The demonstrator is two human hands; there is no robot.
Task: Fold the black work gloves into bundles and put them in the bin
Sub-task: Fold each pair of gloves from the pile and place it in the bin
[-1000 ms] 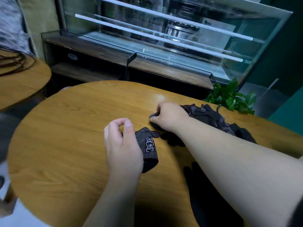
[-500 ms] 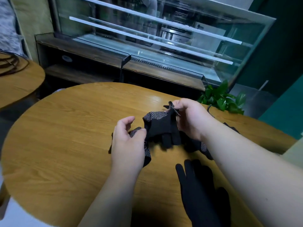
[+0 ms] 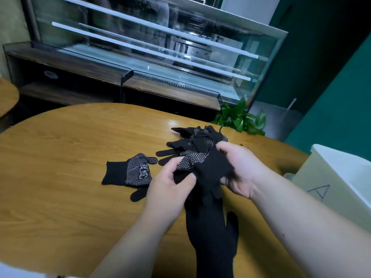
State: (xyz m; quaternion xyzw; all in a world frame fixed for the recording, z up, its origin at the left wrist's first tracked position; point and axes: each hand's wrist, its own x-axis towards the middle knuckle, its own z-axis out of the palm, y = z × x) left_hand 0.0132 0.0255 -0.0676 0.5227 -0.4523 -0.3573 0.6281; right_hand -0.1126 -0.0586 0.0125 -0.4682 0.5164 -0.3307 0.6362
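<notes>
Glove (image 3: 202,167), black, white-dotted, crumpled, hand-held

Right of right hand (image 3: 243,171), bin (image 3: 331,177) cut by frame edge. Below left hand (image 3: 170,185), plain glove (image 3: 212,237) runs off bottom edge. Between them, held glove (image 3: 208,171) bunched, shape unreadable. Beyond right hand, pile (image 3: 196,135): glove count unclear.

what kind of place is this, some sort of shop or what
Likely a café or bakery-style shop, though that is a guess: a long glass display case with shelves stands behind the round wooden table, a second table sits at left, and a plant grows beside the case.
</notes>
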